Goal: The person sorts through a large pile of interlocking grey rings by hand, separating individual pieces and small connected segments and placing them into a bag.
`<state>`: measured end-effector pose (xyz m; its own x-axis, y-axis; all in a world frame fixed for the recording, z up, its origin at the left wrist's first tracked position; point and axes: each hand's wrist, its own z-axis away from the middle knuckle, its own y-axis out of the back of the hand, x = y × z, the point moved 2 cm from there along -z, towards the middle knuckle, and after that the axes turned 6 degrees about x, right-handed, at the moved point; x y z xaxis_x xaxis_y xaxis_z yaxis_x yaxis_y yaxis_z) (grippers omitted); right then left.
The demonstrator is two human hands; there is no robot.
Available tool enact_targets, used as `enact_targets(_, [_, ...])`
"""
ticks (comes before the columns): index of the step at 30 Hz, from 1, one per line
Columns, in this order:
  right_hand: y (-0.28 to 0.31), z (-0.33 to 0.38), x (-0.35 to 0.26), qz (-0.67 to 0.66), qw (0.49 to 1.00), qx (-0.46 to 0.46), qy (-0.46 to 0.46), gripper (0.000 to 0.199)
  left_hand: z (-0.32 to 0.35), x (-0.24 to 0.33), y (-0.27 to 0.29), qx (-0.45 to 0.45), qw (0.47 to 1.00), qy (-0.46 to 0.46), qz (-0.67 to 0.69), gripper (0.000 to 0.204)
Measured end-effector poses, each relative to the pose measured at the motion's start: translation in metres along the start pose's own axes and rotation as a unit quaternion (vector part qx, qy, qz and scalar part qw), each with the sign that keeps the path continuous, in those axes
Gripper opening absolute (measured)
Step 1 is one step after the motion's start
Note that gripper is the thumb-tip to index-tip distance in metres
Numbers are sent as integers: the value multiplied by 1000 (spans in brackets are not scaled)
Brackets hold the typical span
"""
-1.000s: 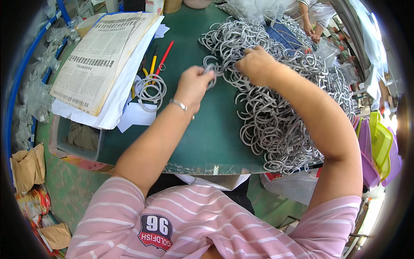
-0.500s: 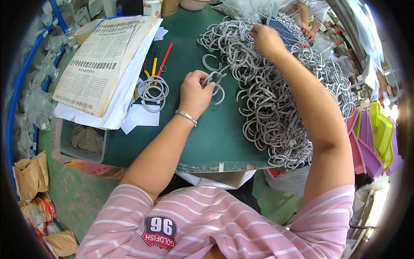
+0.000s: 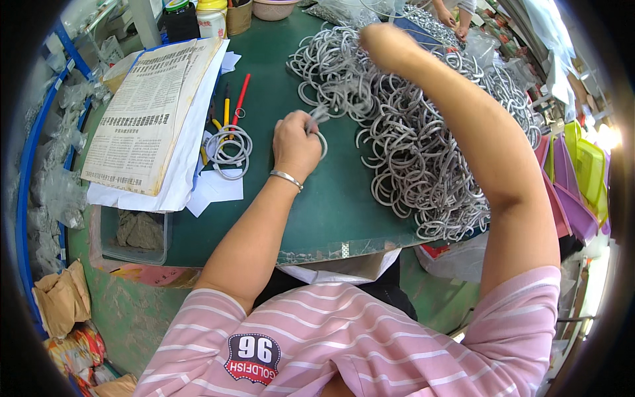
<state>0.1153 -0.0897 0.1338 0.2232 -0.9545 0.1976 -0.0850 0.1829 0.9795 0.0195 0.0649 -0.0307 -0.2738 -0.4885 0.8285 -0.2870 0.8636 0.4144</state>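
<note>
Fingers of the left hand (image 3: 295, 145) pinch a grey wire ring (image 3: 319, 135) above the green counter (image 3: 278, 86); the right hand (image 3: 382, 44) (blurred, fingers unreadable) hovers over the ring pile (image 3: 423, 152) beyond.

Pink short-sleeved shirt (image 3: 370, 344) with thin white stripes — dark oval chest patch (image 3: 253, 358); slim silver bangle (image 3: 286, 178) on left wrist.
</note>
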Motion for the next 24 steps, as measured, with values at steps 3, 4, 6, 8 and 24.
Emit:
enact_targets(3, [-15,9,36,32,992,69,-99,26,-2,9,2,31,952,145,269,15])
enact_targets(4, [-19,14,24,57,998,-7,-12,26,-3,6,2,4,933,157,324,14])
enact_targets(6, [-8,17,0,-34,993,109,24,19,-2,8,5,5,918,180,353,14])
enact_targets(8, [12,6,11,-202,931,301,-33,15,-2,0,-3,35,953,127,272,17])
enact_targets(24, [-70,49,-48,77,981,13,178,19,-11,-14,7,47,922,273,270,16])
